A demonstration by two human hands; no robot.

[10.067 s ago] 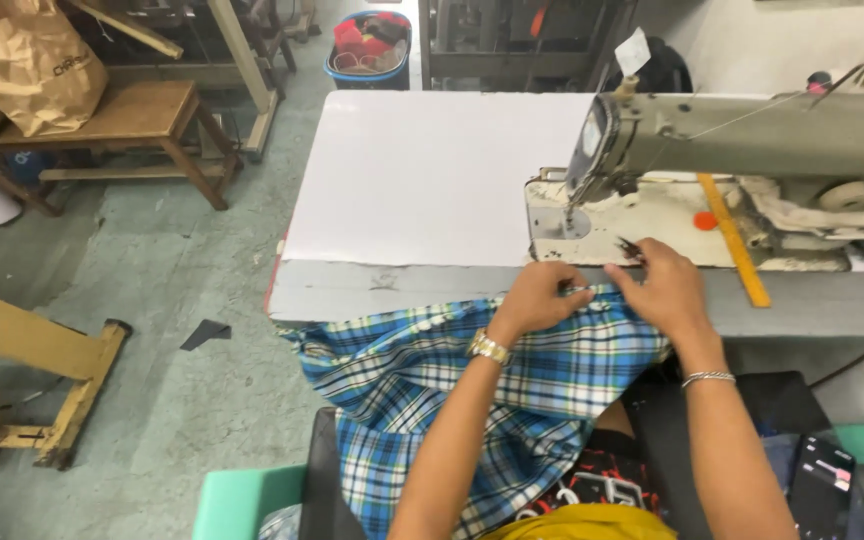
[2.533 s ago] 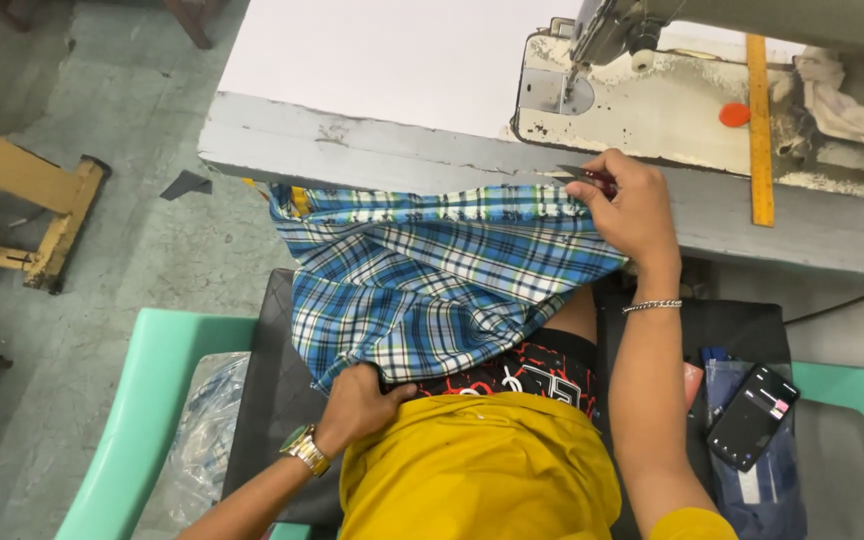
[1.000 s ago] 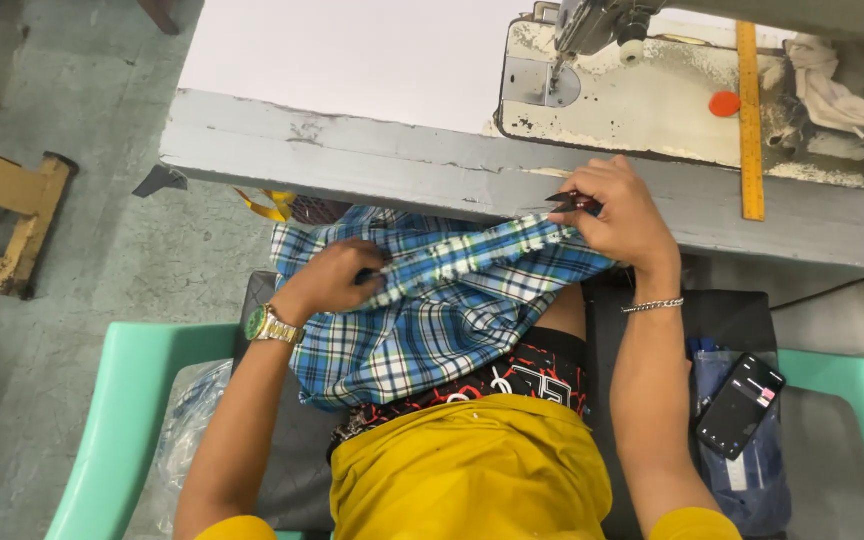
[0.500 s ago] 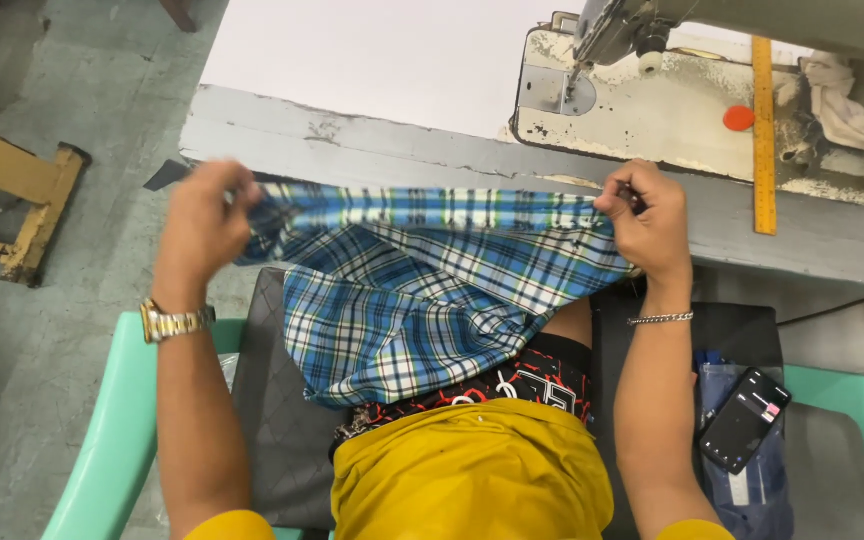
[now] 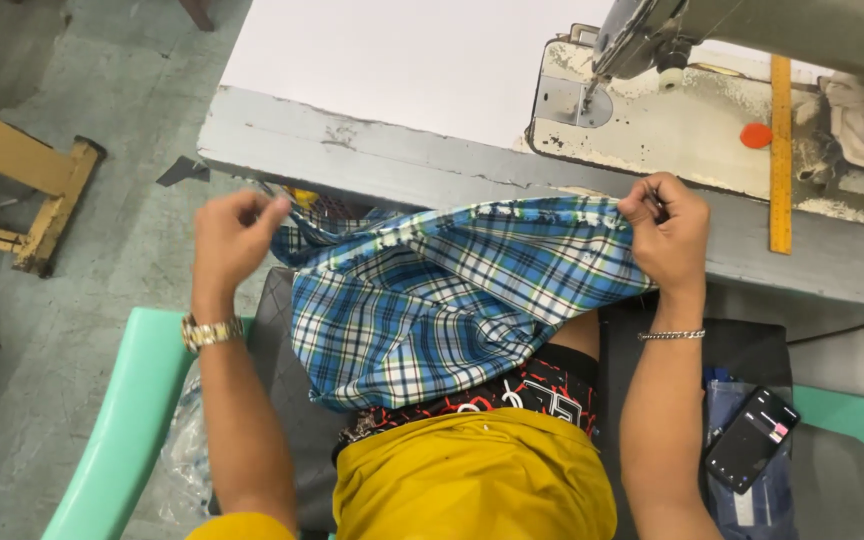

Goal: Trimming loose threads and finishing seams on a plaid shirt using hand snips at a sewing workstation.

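Grey table (image 5: 372, 165) edge runs above soft, light plaid cloth (image 5: 432, 310); left hand (image 5: 232, 235) and right hand (image 5: 664, 230) pinch shut on its top hem, best held there.

a grey-edged white sewing table (image 5: 372, 165) stands over worn greenish concrete floor (image 5: 72, 330); left of the table, a wooden frame (image 5: 22, 175); below it, a mint plastic chair (image 5: 112, 420).
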